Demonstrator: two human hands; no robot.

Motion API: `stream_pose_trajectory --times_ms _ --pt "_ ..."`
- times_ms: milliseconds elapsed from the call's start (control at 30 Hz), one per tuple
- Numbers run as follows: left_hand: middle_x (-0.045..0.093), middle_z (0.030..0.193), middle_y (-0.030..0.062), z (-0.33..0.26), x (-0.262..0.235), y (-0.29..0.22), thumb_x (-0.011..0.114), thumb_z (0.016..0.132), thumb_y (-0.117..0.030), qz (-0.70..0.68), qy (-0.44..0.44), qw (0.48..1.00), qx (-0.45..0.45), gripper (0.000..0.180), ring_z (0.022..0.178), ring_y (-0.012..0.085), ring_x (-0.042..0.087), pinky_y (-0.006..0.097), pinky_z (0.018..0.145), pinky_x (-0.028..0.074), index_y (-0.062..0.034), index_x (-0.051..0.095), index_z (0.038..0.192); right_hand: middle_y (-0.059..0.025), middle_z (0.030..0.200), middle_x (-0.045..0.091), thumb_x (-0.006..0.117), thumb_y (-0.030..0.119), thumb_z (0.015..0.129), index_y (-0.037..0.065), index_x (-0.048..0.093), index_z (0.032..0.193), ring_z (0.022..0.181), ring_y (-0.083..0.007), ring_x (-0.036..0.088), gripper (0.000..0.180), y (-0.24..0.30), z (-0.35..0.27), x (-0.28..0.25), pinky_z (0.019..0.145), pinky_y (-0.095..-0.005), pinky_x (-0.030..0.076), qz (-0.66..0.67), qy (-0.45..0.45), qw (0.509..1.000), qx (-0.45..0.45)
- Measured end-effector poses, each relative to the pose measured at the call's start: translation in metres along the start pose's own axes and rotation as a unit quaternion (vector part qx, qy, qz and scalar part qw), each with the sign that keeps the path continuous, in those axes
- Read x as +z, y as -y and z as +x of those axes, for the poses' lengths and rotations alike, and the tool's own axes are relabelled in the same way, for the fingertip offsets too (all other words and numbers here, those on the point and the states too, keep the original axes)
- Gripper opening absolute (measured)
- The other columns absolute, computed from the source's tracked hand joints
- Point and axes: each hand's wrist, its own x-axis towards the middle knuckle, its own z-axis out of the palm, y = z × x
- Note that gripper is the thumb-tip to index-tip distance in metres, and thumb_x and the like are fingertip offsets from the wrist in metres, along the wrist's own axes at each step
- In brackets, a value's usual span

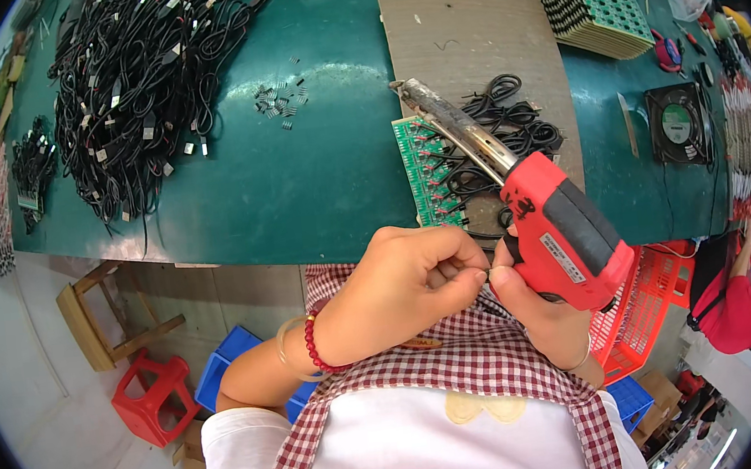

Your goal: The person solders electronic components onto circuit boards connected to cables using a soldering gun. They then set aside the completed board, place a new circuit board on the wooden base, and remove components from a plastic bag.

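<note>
A red and black soldering gun is in my right hand, its long metal barrel slanting up and to the left. Its tip reaches above the far end of a green circuit board strip. My left hand is closed in a pinch, fingertips meeting the right thumb just beside the gun's handle. Whatever lies between those fingertips is too small to name. Black cables run off the strip's right side and lie coiled on a brown board, partly behind the gun.
A big heap of black cables covers the green table's left side, with small dark parts nearby. Stacked green circuit panels and a black fan lie to the right. Below stand a red stool and a red crate. Another person is at far right.
</note>
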Motion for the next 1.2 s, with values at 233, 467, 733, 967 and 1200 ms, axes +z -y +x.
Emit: stream_pose_trajectory --times_ms 233,467,733,967,1200 --pt "0.062 0.072 0.0011 0.015 -0.024 0.006 0.058 0.077 0.002 0.032 -0.012 0.998 0.047 0.003 0.062 0.0072 0.057 0.021 0.055 0.047 -0.0004 0.06 0.079 -0.0075 0.08 0.055 0.057 0.0 0.082 -0.004 0.047 0.11 0.072 -0.0122 0.054 0.03 -0.002 0.005 -0.003 0.065 -0.0254 0.046 0.014 -0.01 0.999 0.03" --pt "0.059 0.067 0.0007 0.054 -0.088 0.017 0.056 0.082 -0.009 0.019 -0.102 0.993 -0.052 0.007 0.054 0.0027 0.049 0.016 0.047 0.037 -0.0026 0.057 0.079 -0.0063 0.061 0.049 0.058 0.021 0.088 -0.004 0.047 0.113 0.053 -0.0117 0.047 0.037 -0.008 -0.002 -0.022 0.052 -0.0262 0.045 0.083 -0.104 0.988 0.072" --pt "0.058 0.067 0.0008 0.065 -0.095 0.015 0.056 0.086 -0.013 -0.002 -0.047 0.994 -0.095 0.012 0.052 0.0027 0.049 0.016 0.046 0.038 -0.0022 0.058 0.081 -0.0066 0.059 0.049 0.053 0.014 0.087 -0.003 0.048 0.11 0.049 -0.011 0.043 0.029 -0.023 -0.011 -0.021 0.047 -0.0255 0.039 0.093 -0.098 0.981 0.142" --pt "0.057 0.067 0.0009 0.066 -0.099 0.015 0.056 0.085 -0.012 -0.019 -0.031 0.993 -0.11 0.011 0.052 0.0028 0.049 0.016 0.046 0.038 -0.0023 0.058 0.081 -0.0067 0.06 0.05 0.056 0.014 0.085 -0.003 0.05 0.108 0.05 -0.0111 0.044 0.029 -0.028 -0.009 -0.022 0.047 -0.0246 0.038 0.053 -0.083 0.987 0.129" --pt "0.058 0.065 0.0015 0.067 -0.098 0.015 0.057 0.082 -0.009 -0.033 -0.036 0.993 -0.109 0.01 0.051 0.0035 0.05 0.017 0.045 0.039 -0.0003 0.059 0.078 -0.0067 0.062 0.051 0.057 0.014 0.084 -0.003 0.049 0.107 0.053 -0.0114 0.047 0.03 -0.037 -0.013 -0.026 0.049 -0.0241 0.037 -0.027 -0.067 0.991 0.109"
